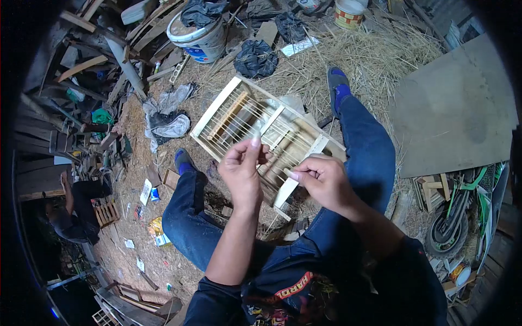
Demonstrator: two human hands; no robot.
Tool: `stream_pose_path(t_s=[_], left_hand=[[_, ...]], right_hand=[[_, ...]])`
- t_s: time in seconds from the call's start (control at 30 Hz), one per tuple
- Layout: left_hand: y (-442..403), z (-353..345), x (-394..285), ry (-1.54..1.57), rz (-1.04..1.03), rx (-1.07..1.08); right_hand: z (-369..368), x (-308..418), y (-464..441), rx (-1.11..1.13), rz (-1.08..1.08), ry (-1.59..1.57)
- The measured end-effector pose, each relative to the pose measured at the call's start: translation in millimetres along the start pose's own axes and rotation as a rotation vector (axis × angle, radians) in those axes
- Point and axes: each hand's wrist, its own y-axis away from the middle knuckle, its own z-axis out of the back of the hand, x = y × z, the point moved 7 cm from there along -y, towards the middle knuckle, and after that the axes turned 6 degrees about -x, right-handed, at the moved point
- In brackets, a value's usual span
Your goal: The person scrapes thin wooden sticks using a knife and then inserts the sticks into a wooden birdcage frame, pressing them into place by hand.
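A small wooden cage [220, 104] with pale rails and thin stick bars lies tilted between my legs. Above its near side is my left hand [243, 173], thumb raised and fingers curled in a pinch. Whatever those fingers hold, if anything, is hidden. My right hand [326, 182] is closed at the cage's right end rail, thumb and forefinger pinching the end of a thin wooden stick [286, 172]. Inside the cage, a brown wooden bar [228, 115] shows behind the sticks.
Straw and shavings cover the ground. A white bucket [196, 41], black plastic bags [257, 58] and scrap wood [81, 69] lie ahead and left. A large flat board [454, 106] and a motorcycle wheel [447, 231] are at right. Another person [76, 212] sits at far left.
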Motion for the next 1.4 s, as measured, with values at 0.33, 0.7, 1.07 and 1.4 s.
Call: stream_pose_path(t_s=[0.33, 0.7, 1.07, 1.4], left_hand=[[-49.3, -30.7, -11.3, -0.085, -0.071, 0.088], [-175.8, -9.6, -34.5, -1.054, -0.713, 0.075], [-186.5, -5.7, -7.5, -1.055, -0.638, 0.143], [-189.0, -2.1, -4.6, -1.051, -0.634, 0.124]], right_hand=[[27.5, -23.8, -33.8, -0.025, 0.007, 0.112], [59.2, -42.3, -57.0, -0.031, 0.043, 0.43], [60.5, -55.6, -59.1, 0.05, 0.007, 0.421], [56.6, -58.7, -63.0, 0.096, -0.07, 0.419]])
